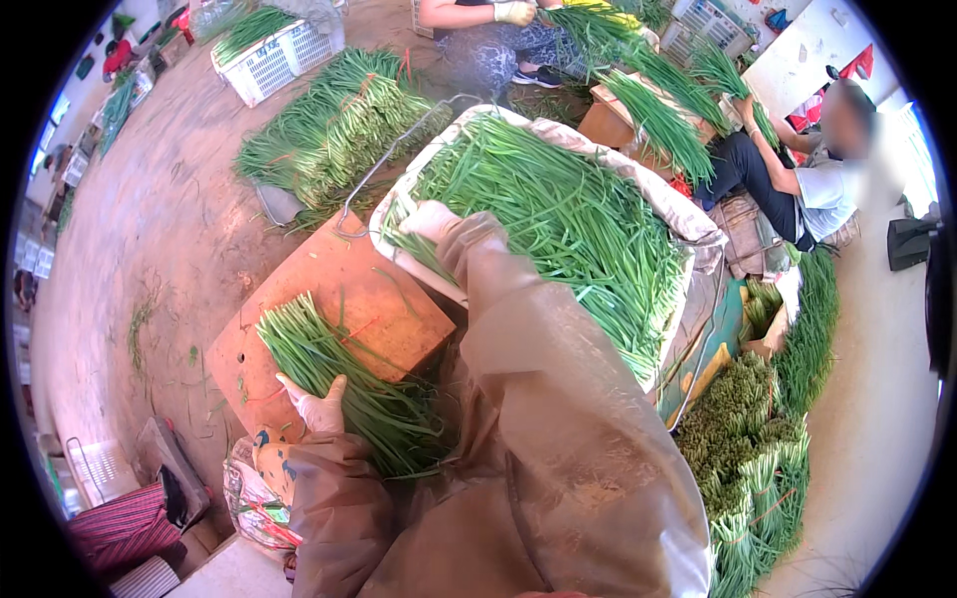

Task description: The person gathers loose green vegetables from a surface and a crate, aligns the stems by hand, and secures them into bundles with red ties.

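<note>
Both my hands wear pale gloves, and brown sleeves cover my forearms. My left hand (317,407) touches the near side of a bunch of garlic chives (344,364), thumb and fingers apart. That bunch lies slantwise over an orange-brown board (289,269), its leafy ends hanging towards my lap. Ahead, my right hand (431,221) reaches into the left end of a white basket (676,344) lined with pale cloth. Its fingers close round some stalks there, though the fingertips are partly hidden. Loose garlic chives (558,209) fill the basket.
Beyond the board lies a large pile of chive bundles (334,130). A wire handle (384,154) rises beside the basket. Bundles with bud heads (738,409) stand at the right. One co-worker (797,169) sits at the far right, another (488,30) at the back.
</note>
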{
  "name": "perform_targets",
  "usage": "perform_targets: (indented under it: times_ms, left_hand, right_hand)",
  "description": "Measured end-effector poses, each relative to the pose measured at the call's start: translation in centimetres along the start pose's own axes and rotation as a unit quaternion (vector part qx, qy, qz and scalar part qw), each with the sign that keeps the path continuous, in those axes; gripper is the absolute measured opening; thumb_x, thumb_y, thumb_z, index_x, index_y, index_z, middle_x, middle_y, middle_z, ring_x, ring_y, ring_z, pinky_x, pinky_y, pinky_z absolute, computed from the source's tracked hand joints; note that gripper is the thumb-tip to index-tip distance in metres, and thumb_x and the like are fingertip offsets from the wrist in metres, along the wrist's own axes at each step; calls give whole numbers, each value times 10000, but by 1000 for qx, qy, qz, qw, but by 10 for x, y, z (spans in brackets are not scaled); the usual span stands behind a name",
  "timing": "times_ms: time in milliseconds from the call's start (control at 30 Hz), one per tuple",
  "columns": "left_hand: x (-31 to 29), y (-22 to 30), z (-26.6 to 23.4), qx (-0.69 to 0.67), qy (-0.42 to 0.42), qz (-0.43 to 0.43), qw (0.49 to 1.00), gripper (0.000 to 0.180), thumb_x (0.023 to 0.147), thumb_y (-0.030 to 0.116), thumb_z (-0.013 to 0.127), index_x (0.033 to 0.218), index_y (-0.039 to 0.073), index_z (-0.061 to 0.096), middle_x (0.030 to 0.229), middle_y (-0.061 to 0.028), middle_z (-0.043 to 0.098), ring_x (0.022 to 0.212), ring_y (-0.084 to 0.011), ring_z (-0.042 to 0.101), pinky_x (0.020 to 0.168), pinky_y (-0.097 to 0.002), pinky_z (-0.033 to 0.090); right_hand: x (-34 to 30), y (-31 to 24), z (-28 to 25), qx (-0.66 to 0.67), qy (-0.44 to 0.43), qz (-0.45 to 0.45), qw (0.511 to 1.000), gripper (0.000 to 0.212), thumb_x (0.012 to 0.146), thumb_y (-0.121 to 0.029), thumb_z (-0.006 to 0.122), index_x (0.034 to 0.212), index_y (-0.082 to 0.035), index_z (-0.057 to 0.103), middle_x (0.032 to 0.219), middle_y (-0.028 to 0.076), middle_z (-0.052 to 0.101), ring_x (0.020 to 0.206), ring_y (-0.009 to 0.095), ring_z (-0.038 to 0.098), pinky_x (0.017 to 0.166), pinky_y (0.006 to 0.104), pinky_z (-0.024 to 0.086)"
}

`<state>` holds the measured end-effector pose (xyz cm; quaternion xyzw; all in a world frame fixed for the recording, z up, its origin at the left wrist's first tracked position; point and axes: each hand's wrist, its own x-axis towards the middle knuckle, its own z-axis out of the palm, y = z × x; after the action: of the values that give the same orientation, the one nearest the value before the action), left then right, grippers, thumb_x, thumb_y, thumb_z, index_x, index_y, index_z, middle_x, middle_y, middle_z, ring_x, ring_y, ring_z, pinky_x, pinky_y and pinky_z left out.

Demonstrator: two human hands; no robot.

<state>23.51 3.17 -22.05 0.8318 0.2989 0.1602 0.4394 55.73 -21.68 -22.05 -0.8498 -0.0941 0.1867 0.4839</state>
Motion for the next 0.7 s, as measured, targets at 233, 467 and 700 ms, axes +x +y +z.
perform_targets:
  times_ms: [233, 467, 700]
  left_hand:
    - [-26, 122, -30, -73, 40, 187, 979, 889, 734, 161, 757, 1437, -10, 240, 1467, -210, 268, 1366, -318, 250, 1121, -397, 212]
    - [-4, 230, 151, -302, -233, 202, 902, 1153, 631, 216, 846, 1486, 56, 89, 1448, -188, 315, 1358, -288, 275, 1122, -375, 196]
    - [-27, 249, 200, -499, -475, 50, 723, 513, 874, 256, 520, 1345, 106, 381, 1195, -69, 520, 1107, -207, 507, 910, -355, 440]
  right_hand:
    - [-87, -53, -104, 158, 84, -120, 976, 285, 761, -192, 689, 985, -19, 659, 897, 78, 665, 825, 172, 605, 763, 300, 474]
    - [-148, -77, -110, 231, 97, -183, 951, 274, 781, -108, 671, 1027, -7, 605, 942, 43, 636, 864, 137, 582, 792, 282, 468]
    - [-200, -84, -107, 73, 139, -187, 970, 333, 743, -110, 682, 1055, -4, 636, 968, 57, 643, 881, 137, 589, 801, 271, 479]
